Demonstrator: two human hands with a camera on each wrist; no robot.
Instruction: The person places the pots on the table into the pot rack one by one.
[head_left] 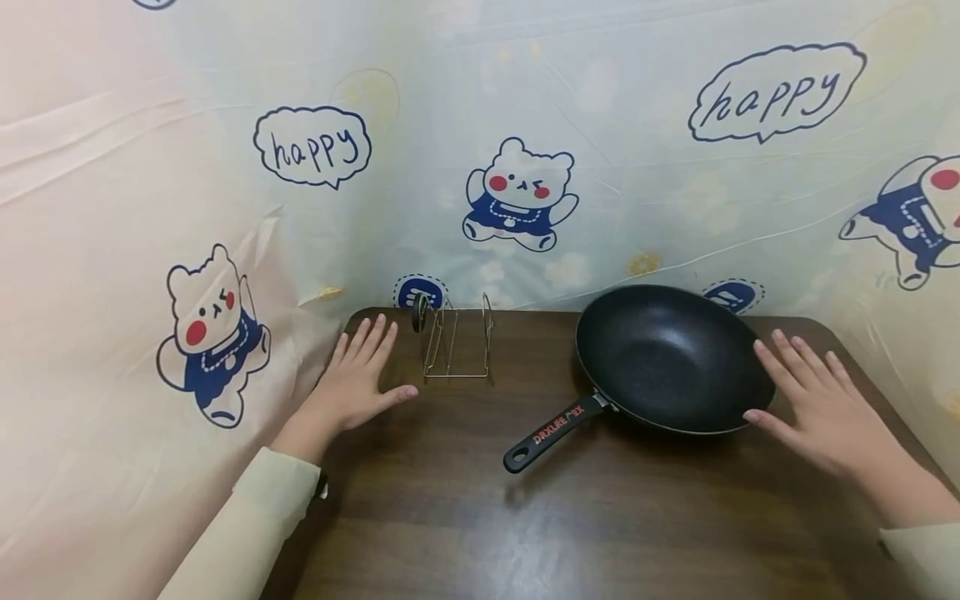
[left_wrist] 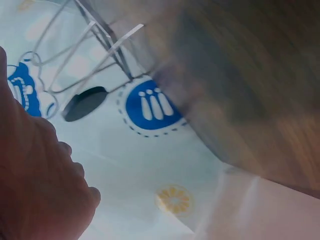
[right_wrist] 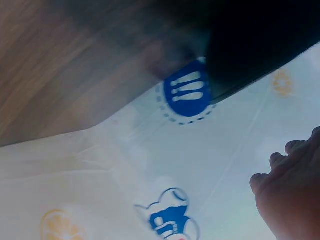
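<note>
A black wok [head_left: 667, 358] rests on the brown table, its handle [head_left: 551, 435] with red lettering pointing toward the near left. Beside its right rim is my right hand [head_left: 817, 408], fingers spread and straight; whether the fingertips touch the rim I cannot tell. Left of the wok, near the back edge, stands a thin wire rack [head_left: 457, 346] with a round black disc [head_left: 419, 313] on its left side. My left hand [head_left: 356, 375] is spread just left of the rack and holds nothing. In the left wrist view the rack's disc [left_wrist: 85, 104] shows beyond the hand [left_wrist: 45, 175].
The wooden table [head_left: 540, 533] has rounded back corners. A pale curtain [head_left: 420, 92] printed with bears and "happy" bubbles hangs behind it and along both sides, close to the left and right edges.
</note>
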